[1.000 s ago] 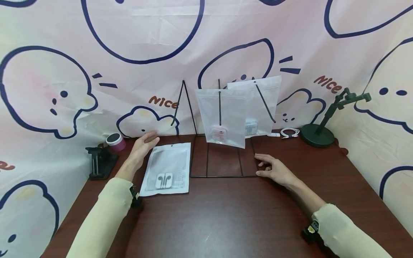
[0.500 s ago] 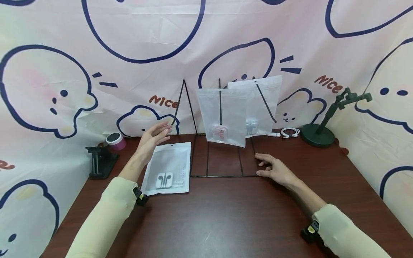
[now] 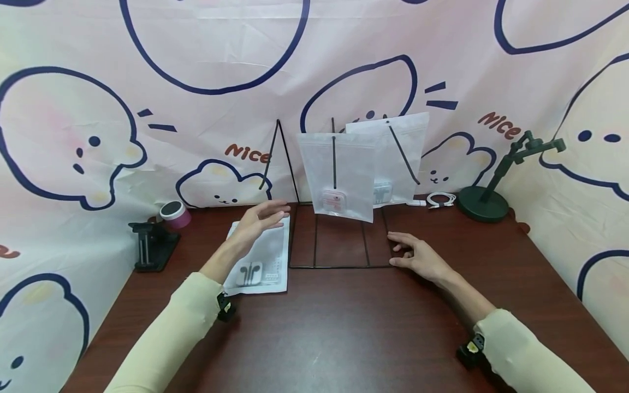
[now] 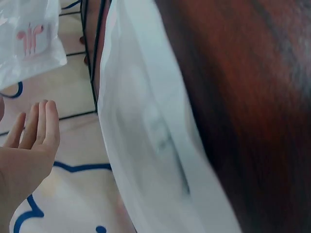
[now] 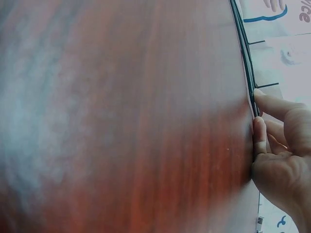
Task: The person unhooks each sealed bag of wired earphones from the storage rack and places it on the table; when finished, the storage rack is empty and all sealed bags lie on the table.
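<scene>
My left hand (image 3: pixel 257 226), fingers extended, hovers over a white zip pouch (image 3: pixel 270 256) lying on the table, covering part of it. Through its front show white wired earphones (image 3: pixel 249 274). In the left wrist view the pouch (image 4: pixel 141 131) runs close below the camera, while the hand (image 4: pixel 31 150) appears apart from it. My right hand (image 3: pixel 420 259) holds the right front corner of a black wire display rack (image 3: pixel 339 267) with thumb and index finger. Two more pouches hang on the rack's hooks: a front pouch (image 3: pixel 339 169) and a rear pouch (image 3: pixel 403 147).
At the left stand a black phone stand (image 3: pixel 149 248) and a purple-and-white jar (image 3: pixel 175 214). A coiled white cable (image 3: pixel 440 200) and a dark green stand (image 3: pixel 484 204) are at the back right. A bare hook (image 3: pixel 268 158) juts out at the rack's left. Printed cloth hangs behind.
My left hand has moved right, from beside the flat pouch to above it, rising and then lowering somewhat. The right hand stays at the rack's corner. The hanging pouches keep their places.
</scene>
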Action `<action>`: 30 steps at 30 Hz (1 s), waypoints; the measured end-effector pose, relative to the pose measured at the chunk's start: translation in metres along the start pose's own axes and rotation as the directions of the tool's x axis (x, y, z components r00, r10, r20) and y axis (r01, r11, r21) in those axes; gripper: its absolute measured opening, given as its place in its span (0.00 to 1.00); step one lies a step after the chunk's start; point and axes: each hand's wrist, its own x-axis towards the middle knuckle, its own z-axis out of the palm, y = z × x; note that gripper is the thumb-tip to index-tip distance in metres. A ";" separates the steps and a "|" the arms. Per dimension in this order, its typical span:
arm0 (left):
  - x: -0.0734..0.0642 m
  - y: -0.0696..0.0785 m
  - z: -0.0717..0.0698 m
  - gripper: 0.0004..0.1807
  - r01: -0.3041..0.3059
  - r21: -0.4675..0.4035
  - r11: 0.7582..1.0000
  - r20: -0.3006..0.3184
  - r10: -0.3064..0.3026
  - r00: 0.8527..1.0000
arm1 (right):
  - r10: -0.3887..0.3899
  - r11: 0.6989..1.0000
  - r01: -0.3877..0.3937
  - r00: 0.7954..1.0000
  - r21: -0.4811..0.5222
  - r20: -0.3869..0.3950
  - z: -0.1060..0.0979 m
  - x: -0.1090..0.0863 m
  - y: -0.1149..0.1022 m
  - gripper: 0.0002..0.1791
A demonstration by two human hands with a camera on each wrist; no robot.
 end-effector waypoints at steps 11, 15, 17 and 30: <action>0.024 0.023 0.026 0.27 -0.040 -0.032 0.999 -0.016 0.040 0.999 | -0.003 1.000 0.003 1.000 -0.004 -0.008 -0.001 0.000 0.002 0.36; 0.033 0.033 0.028 0.30 -0.055 -0.044 0.998 -0.048 0.052 0.997 | 0.001 1.000 -0.001 1.000 -0.005 -0.010 0.000 0.001 0.004 0.36; 0.037 0.037 0.028 0.31 -0.061 -0.041 0.997 -0.070 0.058 0.996 | 0.002 1.000 -0.002 1.000 -0.004 -0.009 0.000 0.001 0.004 0.36; 0.060 0.079 0.028 0.33 -0.200 -0.037 0.979 -0.154 0.192 0.969 | -0.005 1.000 0.005 1.000 0.026 -0.003 -0.001 0.001 0.003 0.36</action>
